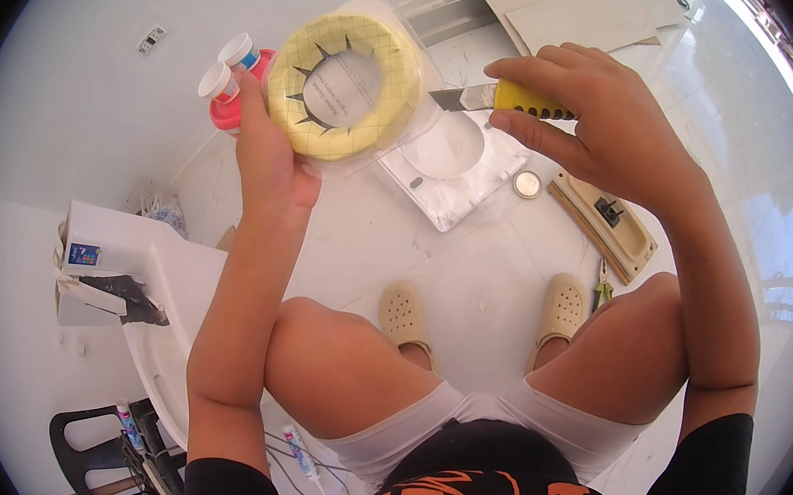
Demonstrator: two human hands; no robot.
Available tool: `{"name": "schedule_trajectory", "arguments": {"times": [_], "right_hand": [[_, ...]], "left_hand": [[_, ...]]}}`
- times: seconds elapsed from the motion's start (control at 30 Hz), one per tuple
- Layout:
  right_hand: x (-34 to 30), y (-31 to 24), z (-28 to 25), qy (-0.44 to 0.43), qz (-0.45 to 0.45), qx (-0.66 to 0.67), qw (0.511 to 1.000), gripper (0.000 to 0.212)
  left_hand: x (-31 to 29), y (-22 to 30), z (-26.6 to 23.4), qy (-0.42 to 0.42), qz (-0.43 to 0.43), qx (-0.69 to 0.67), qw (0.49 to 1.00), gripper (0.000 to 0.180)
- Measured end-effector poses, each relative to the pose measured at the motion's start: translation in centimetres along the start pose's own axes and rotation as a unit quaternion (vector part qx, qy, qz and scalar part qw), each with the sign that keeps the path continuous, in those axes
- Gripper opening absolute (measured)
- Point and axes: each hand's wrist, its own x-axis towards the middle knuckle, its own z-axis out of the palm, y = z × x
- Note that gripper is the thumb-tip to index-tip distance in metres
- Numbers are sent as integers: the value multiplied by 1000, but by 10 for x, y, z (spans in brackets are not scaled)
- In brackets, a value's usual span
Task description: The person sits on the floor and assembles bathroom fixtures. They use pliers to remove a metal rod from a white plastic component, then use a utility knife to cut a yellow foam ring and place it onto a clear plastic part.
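My left hand (pixel 269 135) grips a clear plastic package (pixel 411 144) at its left side. Inside it sits a thick yellow ring (pixel 394 95) with a grid pattern, and pale printed card shows through the hole. Close behind my left fingers are two red-pink containers (pixel 227 115) with white caps; I cannot tell whether they belong to the package. In my right hand (pixel 609 120) is a yellow-handled utility knife (pixel 480 97). Thumb and fingers close round its handle, and the blade points left at the package's right edge. Whether the blade touches the plastic is unclear.
Below the package lies a white plate (pixel 444 204) with a round opening. A round tin (pixel 527 184), a tan wooden piece (pixel 568 202) and green-handled pliers (pixel 603 291) lie nearby. White sanitary ware (pixel 189 275) stands left, above a black chair-like frame (pixel 63 435) and a tube (pixel 300 453).
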Motion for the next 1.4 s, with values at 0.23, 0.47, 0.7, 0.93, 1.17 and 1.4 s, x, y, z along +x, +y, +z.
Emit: {"name": "schedule_trajectory", "arguments": {"times": [0.23,0.47,0.7,0.93,1.17,1.4], "right_hand": [[-1,-2,-9,2,-38,-40,998,33],[-1,-3,-4,9,-29,-53,998,34],[-1,-2,-2,6,-23,-70,997,37],[-1,-3,2,20,-2,-86,996,35],[0,-2,3,44,-29,-86,995,37],[1,0,-2,38,-13,-99,994,38]], "left_hand": [[1,2,-3,-40,2,26,999,49],[0,2,-3,-38,5,25,999,51],[-2,1,-2,-34,7,70,997,60],[-4,2,0,-56,14,62,996,48],[1,-1,-6,-73,34,96,992,40],[8,-4,-12,-85,64,123,987,36]]}}
